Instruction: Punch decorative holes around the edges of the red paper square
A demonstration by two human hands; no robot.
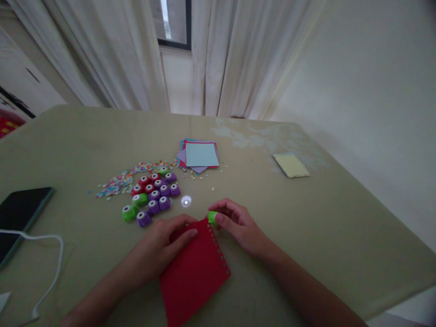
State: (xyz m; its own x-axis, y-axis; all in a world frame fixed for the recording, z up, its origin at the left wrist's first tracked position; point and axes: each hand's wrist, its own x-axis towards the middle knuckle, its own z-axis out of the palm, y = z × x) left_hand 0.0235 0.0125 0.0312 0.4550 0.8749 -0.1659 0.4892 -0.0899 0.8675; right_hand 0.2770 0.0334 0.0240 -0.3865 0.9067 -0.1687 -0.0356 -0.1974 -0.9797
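My left hand (170, 243) grips a red sheet of paper (195, 279) by its upper left edge, thumb on top and fingers beneath or behind it. A row of small punched holes runs down the sheet's right edge. At the sheet's top corner, my right hand (235, 222) is closed around a green craft punch (212, 218), pinched between thumb and fingers. The punch sits on the paper's edge; its slot is hidden. Left of my hands stand several more small punches, in purple (164, 203), red (144, 180) and green (129, 212).
Coloured paper confetti (122, 181) is strewn behind the punches. A stack of coloured sheets (202, 155) lies farther back, and a yellow sheet with punched edges (291, 165) to the right. A small clear disc (186, 201), a tablet (20, 213) and a white cable (60, 259) are on the table.
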